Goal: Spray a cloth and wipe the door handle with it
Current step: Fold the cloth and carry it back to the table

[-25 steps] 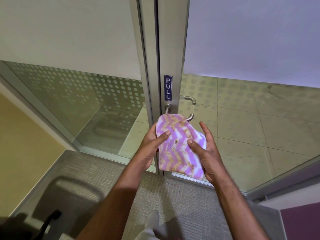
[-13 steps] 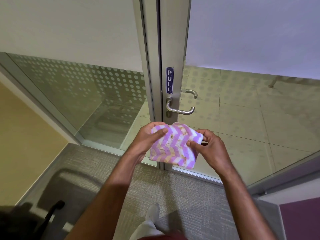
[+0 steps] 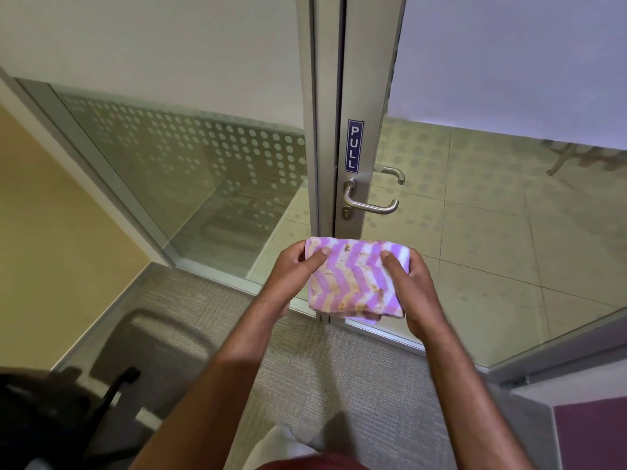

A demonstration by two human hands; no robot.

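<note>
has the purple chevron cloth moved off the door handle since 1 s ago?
Yes. The folded purple-and-white chevron cloth now sits below the metal lever door handle, apart from it.

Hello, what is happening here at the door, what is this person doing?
A person stands before a glass door with a metal frame and holds a folded purple-and-white zigzag cloth in both hands, the left hand and the right hand gripping its sides. The cloth is below the silver metal lever handle, not touching it. No spray bottle is visible.

Both hands hold folded cloth below handle.
</note>
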